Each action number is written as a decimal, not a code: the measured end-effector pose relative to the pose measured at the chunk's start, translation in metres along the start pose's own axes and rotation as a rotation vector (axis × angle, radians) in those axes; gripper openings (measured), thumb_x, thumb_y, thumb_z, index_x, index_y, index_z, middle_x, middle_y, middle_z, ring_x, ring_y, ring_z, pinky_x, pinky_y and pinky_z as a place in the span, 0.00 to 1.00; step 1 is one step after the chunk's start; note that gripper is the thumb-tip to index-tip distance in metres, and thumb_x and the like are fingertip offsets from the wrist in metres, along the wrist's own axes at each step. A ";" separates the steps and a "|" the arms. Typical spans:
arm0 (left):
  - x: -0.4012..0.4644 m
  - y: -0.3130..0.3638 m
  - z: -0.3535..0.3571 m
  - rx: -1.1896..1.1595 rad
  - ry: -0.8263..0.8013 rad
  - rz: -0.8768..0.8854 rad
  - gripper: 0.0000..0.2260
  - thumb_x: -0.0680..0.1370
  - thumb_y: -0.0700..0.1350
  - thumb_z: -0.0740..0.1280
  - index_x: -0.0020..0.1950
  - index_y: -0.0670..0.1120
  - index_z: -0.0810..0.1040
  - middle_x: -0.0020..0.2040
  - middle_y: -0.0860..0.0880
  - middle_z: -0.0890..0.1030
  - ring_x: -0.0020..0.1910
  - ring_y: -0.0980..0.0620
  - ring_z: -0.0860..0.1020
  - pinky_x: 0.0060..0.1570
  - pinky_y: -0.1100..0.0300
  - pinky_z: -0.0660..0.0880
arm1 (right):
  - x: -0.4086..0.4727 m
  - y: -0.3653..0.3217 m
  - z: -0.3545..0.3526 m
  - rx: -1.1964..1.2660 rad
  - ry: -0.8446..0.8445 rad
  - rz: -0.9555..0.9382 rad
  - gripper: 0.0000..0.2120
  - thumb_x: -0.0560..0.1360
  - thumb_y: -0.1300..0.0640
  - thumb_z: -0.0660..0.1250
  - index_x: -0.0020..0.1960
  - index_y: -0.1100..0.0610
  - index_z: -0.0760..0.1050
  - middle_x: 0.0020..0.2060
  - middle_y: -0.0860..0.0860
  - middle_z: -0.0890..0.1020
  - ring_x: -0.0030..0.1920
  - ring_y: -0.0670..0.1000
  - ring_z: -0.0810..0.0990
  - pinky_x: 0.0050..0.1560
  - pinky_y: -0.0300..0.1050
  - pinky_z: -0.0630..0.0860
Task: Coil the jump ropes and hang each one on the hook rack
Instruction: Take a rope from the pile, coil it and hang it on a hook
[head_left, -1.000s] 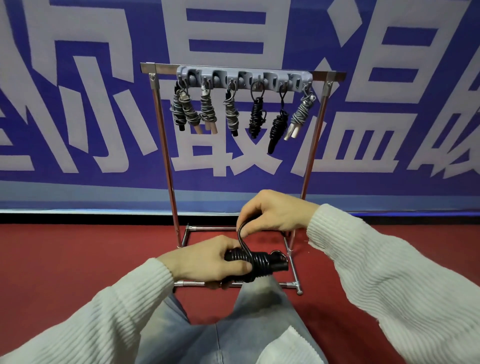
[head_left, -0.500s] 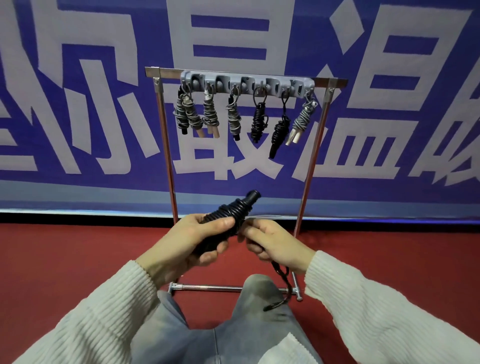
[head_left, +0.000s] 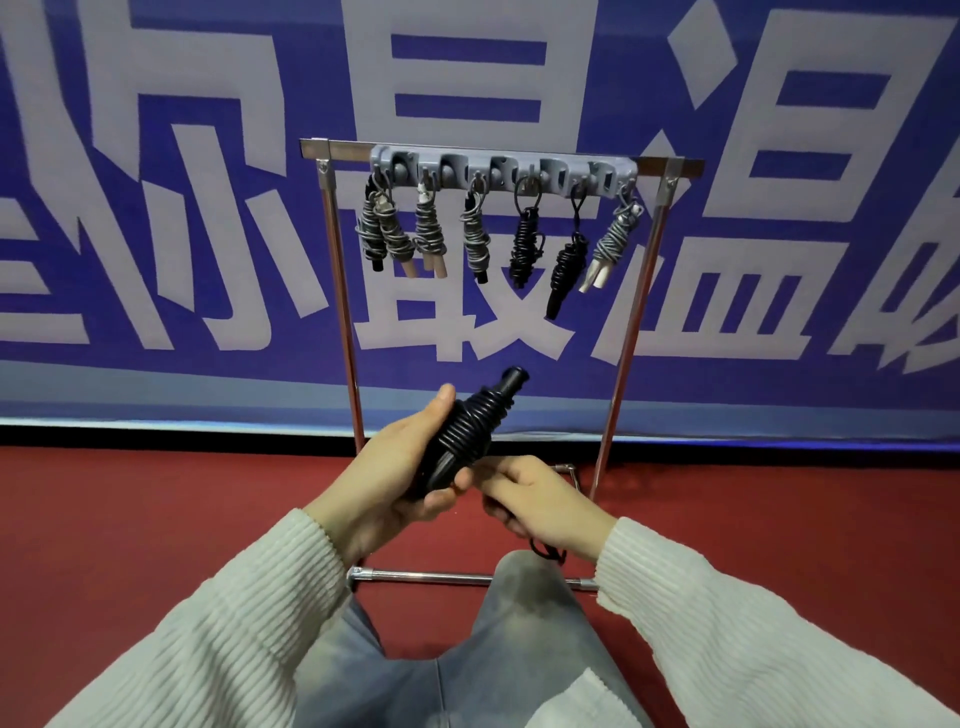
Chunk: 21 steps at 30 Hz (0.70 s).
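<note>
My left hand (head_left: 395, 467) grips a black jump rope (head_left: 467, 423), wound tightly round its handles, tilted with one handle tip pointing up and to the right. My right hand (head_left: 540, 499) holds the rope's loose end just right of the bundle; a short black loop (head_left: 548, 552) hangs below its wrist. Above stands the grey hook rack (head_left: 501, 174) on a metal frame (head_left: 631, 332). Several coiled ropes hang from it: grey ones (head_left: 428, 234) on the left, two black ones (head_left: 524, 244) in the middle, a grey one with white handles (head_left: 613, 239) at the right.
The frame's base bar (head_left: 457, 576) lies on the red floor (head_left: 156, 519) just past my knees in blue jeans (head_left: 535, 613). A blue banner with large white characters (head_left: 156, 208) covers the wall behind the rack.
The bundle has risen from low and level to tilted upward in my left hand. My right hand came down from above it to its right side, and the hanging loop has shortened.
</note>
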<state>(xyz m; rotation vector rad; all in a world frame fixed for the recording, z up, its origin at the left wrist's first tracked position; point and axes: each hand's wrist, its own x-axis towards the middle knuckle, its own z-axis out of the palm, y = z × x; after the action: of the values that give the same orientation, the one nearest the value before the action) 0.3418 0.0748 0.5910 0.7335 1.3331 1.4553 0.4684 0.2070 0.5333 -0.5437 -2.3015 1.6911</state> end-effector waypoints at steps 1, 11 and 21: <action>0.003 -0.002 -0.002 0.032 0.020 0.002 0.26 0.79 0.66 0.63 0.57 0.43 0.81 0.35 0.42 0.76 0.21 0.52 0.66 0.19 0.68 0.58 | 0.000 0.000 0.000 -0.003 -0.006 0.001 0.10 0.85 0.55 0.59 0.55 0.46 0.79 0.27 0.46 0.70 0.26 0.44 0.64 0.26 0.37 0.61; 0.012 -0.017 -0.012 0.057 0.157 -0.022 0.26 0.74 0.66 0.71 0.53 0.43 0.86 0.40 0.42 0.82 0.36 0.46 0.77 0.46 0.52 0.72 | 0.014 0.002 -0.008 -0.357 0.092 -0.094 0.09 0.80 0.46 0.65 0.55 0.40 0.83 0.51 0.43 0.87 0.55 0.48 0.84 0.63 0.55 0.77; 0.018 -0.026 -0.019 -0.002 0.205 -0.112 0.20 0.85 0.55 0.57 0.57 0.39 0.78 0.34 0.43 0.79 0.27 0.48 0.76 0.28 0.58 0.75 | 0.025 0.013 -0.007 -0.385 0.121 0.032 0.11 0.81 0.46 0.64 0.52 0.49 0.84 0.30 0.47 0.81 0.31 0.51 0.78 0.35 0.48 0.76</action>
<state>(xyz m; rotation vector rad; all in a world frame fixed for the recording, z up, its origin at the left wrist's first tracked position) 0.3254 0.0819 0.5588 0.5101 1.5033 1.4716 0.4509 0.2267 0.5217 -0.7361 -2.5486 1.1886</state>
